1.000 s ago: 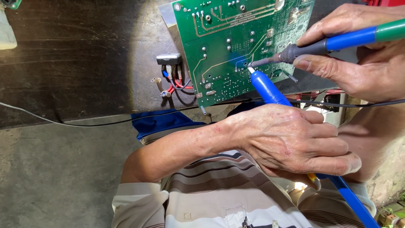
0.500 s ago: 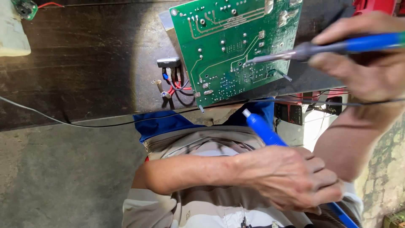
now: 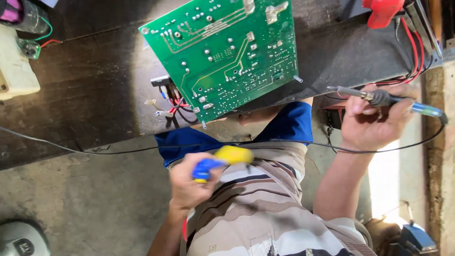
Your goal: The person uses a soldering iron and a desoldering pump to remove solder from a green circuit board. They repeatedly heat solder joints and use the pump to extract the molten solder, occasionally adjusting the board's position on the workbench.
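Observation:
A green circuit board point(image 3: 222, 52) lies solder side up on the dark wooden bench point(image 3: 85, 95), with red and blue wires point(image 3: 173, 102) at its lower left edge. My right hand point(image 3: 369, 128) grips a soldering iron point(image 3: 379, 98) with a blue handle; its tip points left and is well to the right of the board. My left hand point(image 3: 187, 185) holds a blue and yellow suction tool point(image 3: 222, 159) close to my striped shirt, below the board. Neither tool touches the board.
A thin black cable point(image 3: 95, 151) runs across the bench edge and over my lap. A cream plastic box point(image 3: 16, 71) sits at the far left, a red part with red and black leads point(image 3: 381, 10) at the top right, and a grey round device point(image 3: 19, 239) on the floor.
Both hands have drawn back from the board. The soldering iron moved right, off the board, and the suction tool came down toward my chest, turned so its yellow end shows.

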